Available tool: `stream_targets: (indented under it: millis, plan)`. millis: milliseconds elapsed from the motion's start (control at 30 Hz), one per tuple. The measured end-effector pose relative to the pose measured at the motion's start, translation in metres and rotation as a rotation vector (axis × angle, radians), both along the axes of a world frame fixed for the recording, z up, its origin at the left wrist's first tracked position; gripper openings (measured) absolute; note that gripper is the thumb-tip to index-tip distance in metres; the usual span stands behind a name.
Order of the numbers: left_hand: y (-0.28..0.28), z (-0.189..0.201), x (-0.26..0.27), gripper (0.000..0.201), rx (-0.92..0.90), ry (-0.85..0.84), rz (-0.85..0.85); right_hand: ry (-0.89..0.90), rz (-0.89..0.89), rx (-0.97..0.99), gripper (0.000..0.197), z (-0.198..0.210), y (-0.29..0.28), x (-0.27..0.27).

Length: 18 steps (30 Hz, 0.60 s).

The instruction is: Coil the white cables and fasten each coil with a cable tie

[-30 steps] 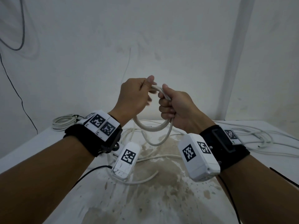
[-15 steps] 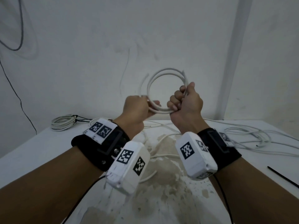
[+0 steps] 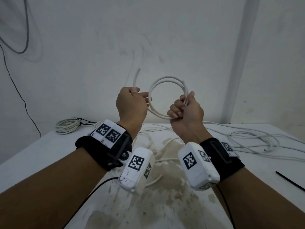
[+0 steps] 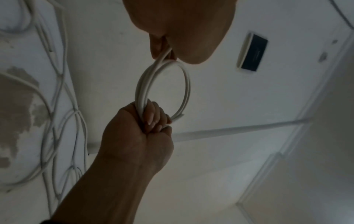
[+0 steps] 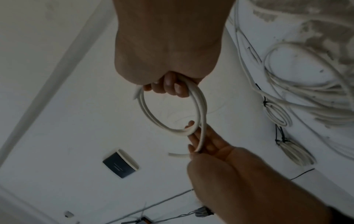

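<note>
Springing stiffly, the light white coil (image 3: 166, 96) needs the right hand's (image 3: 186, 111) closed grip; left hand (image 3: 130, 104) pinches its tail beside it.

both forearms raised, right grip (image 3: 184, 111) fisted with fingers curled, left grip (image 3: 131, 104) pinching, fingers partly extended.

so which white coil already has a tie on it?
The flat coil at the table's far left corner: black tie tails stick out of it. The coil in the right hand has no tie, and the cables on the right lie loose.
</note>
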State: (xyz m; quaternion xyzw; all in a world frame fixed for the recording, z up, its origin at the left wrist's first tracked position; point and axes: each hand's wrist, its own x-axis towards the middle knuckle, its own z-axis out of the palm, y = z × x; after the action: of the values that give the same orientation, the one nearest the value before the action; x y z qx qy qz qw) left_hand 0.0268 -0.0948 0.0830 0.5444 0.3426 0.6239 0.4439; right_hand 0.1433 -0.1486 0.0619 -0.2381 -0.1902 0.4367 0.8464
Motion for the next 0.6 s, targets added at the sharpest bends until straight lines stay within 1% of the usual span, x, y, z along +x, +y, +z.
stream_targets:
  millis: [100,267,500,600]
  plan:
    - [0.003,-0.005,-0.001,0.022,-0.043,-0.012,0.019,0.034,0.001,0.031,0.044,0.003,0.0,0.007]
    - [0.001,-0.006,-0.003,0.026,-0.058,-0.042,-0.017,0.0,-0.013,0.04,0.042,0.006,-0.005,0.02]
    - [0.012,-0.005,-0.005,0.026,-0.023,0.001,0.036,-0.054,0.021,0.027,0.044,0.0,-0.008,0.027]
    - [0.012,-0.007,-0.005,0.028,0.024,0.061,0.052,-0.059,0.028,0.02,0.044,-0.002,-0.007,0.026]
